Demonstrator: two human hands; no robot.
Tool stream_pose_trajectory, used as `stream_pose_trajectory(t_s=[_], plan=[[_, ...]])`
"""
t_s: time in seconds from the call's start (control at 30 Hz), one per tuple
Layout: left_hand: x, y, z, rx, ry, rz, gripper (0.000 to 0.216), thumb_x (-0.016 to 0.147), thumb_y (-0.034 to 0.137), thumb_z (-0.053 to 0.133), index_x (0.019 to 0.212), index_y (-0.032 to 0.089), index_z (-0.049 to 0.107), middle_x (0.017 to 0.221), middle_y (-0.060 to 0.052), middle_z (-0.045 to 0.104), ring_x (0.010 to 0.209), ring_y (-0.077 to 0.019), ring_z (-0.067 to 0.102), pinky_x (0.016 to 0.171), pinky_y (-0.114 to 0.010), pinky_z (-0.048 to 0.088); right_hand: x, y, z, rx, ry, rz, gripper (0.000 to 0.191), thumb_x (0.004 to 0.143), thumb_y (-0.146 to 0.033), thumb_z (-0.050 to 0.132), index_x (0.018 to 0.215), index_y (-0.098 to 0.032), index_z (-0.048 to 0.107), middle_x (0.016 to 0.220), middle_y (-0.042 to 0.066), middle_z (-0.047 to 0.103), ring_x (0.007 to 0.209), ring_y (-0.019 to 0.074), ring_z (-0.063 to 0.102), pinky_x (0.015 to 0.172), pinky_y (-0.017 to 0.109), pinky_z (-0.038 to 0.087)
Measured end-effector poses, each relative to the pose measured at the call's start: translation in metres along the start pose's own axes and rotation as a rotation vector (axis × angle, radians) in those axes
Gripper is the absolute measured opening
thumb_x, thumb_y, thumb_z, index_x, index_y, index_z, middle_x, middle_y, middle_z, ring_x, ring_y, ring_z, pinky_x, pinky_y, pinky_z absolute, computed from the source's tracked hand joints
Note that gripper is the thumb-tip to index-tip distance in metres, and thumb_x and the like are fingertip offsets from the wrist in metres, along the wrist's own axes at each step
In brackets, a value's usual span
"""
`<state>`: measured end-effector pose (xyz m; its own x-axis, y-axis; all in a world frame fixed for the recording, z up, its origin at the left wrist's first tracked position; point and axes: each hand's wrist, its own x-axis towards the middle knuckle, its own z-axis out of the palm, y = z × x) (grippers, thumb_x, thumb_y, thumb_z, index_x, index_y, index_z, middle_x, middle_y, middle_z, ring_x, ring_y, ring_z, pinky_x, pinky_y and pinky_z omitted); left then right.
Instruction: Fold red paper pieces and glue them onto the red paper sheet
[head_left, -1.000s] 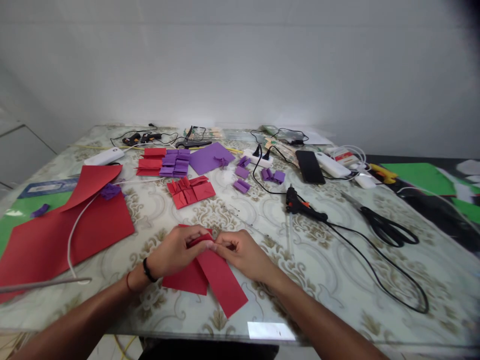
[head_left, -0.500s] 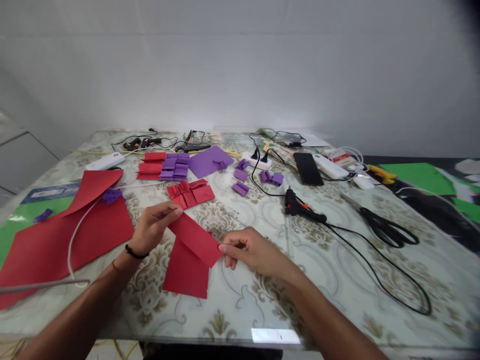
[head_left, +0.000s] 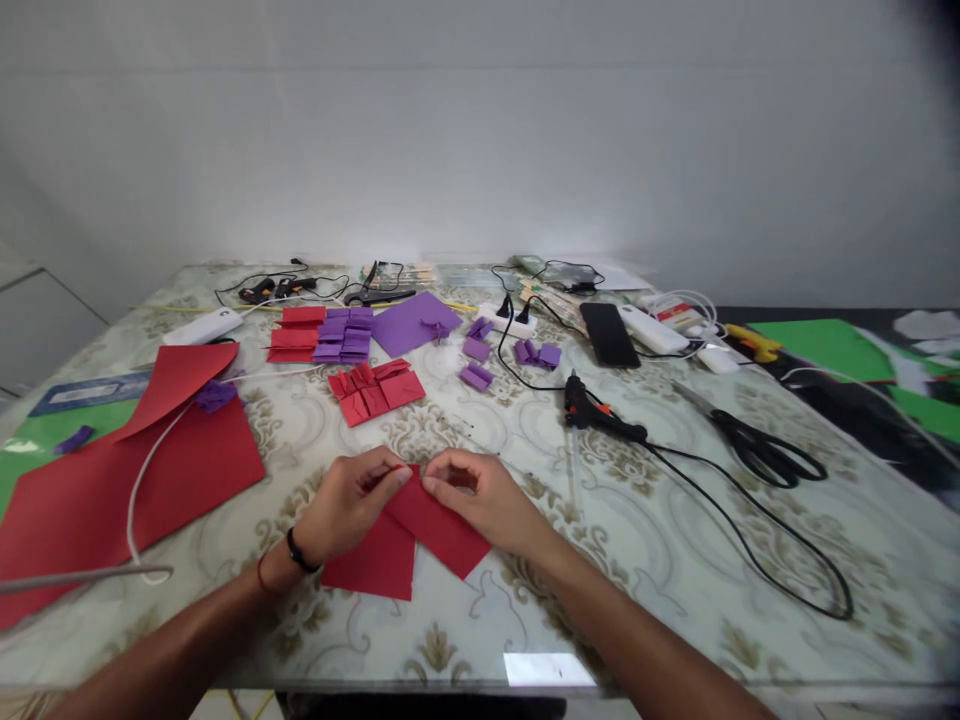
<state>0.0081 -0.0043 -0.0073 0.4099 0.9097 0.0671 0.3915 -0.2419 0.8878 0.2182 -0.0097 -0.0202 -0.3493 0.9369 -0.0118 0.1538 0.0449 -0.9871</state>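
Between my two hands is a red paper strip [head_left: 442,525], slanting down to the right. My left hand [head_left: 356,505] pinches its upper left end between thumb and fingertips. Close beside it, my right hand [head_left: 491,500] pinches the strip's upper edge, fingers curled. Under the strip lies another red paper piece [head_left: 375,560], flat on the table and partly covered. Just beyond my hands sits a row of folded red paper pieces [head_left: 377,390]. Farther back are folded purple paper pieces [head_left: 343,335] beside more red ones [head_left: 294,343].
Large red sheets [head_left: 172,480] lie at the left over a green sheet [head_left: 45,440]. On the right are a black glue gun [head_left: 600,412] with its looping cord, black-handled scissors [head_left: 757,445] and a phone [head_left: 609,335]. A white power strip [head_left: 506,318] stands behind loose purple pieces.
The red strip has come down toward me and shifted right. My left hand moved right and nearer, and my right hand slid from the strip's far end to its upper edge.
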Motion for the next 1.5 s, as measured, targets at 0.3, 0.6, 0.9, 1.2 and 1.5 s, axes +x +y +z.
stream_pose_trajectory(t_s=[0.3, 0.6, 0.9, 1.2, 1.5], plan=[[0.0, 0.002, 0.0, 0.047, -0.054, 0.019, 0.018, 0.094, 0.027, 0.06, 0.086, 0.016, 0.072, 0.071, 0.001, 0.067, 0.062, -0.0112, 0.053, 0.06, -0.022, 0.04, 0.0, 0.004, 0.007, 0.024, -0.019, -0.011, 0.003, 0.079, -0.017, 0.063, 0.076, -0.017, 0.063, 0.071, -0.002, 0.062, 0.067, 0.0132, 0.055, 0.067, 0.026, 0.045], [0.015, -0.018, -0.05, -0.145, 0.241, 0.042, 0.023, 0.09, 0.036, 0.071, 0.082, 0.014, 0.072, 0.069, 0.0, 0.065, 0.063, -0.0121, 0.056, 0.059, -0.021, 0.042, 0.001, 0.0, -0.009, 0.012, 0.018, -0.028, 0.003, 0.076, -0.015, 0.06, 0.075, -0.017, 0.062, 0.071, -0.003, 0.06, 0.068, 0.0127, 0.054, 0.068, 0.025, 0.044], [0.019, -0.023, -0.042, -0.113, 0.268, 0.057, 0.022, 0.091, 0.035, 0.067, 0.084, 0.015, 0.071, 0.071, 0.0, 0.066, 0.064, -0.0118, 0.056, 0.061, -0.021, 0.043, 0.002, -0.007, -0.024, -0.13, 0.197, -0.083, 0.006, 0.086, -0.024, 0.061, 0.086, -0.019, 0.064, 0.085, 0.001, 0.066, 0.081, 0.0172, 0.062, 0.078, 0.03, 0.048], [0.003, -0.007, -0.012, -0.122, 0.082, 0.002, 0.025, 0.096, 0.037, 0.062, 0.086, 0.016, 0.07, 0.07, 0.0, 0.066, 0.064, -0.0123, 0.057, 0.06, -0.022, 0.044, 0.0, -0.006, -0.011, -0.117, 0.042, -0.028, 0.01, 0.088, -0.027, 0.065, 0.085, -0.018, 0.068, 0.076, 0.001, 0.068, 0.071, 0.0155, 0.06, 0.067, 0.026, 0.047], [0.004, -0.003, -0.01, 0.087, -0.089, 0.037, 0.014, 0.09, 0.025, 0.067, 0.085, 0.018, 0.077, 0.08, 0.0, 0.078, 0.073, -0.0147, 0.069, 0.07, -0.022, 0.049, -0.002, -0.004, 0.0, -0.235, -0.019, -0.081, 0.006, 0.082, -0.016, 0.064, 0.078, -0.018, 0.067, 0.068, -0.002, 0.062, 0.064, 0.0126, 0.054, 0.062, 0.024, 0.043]])
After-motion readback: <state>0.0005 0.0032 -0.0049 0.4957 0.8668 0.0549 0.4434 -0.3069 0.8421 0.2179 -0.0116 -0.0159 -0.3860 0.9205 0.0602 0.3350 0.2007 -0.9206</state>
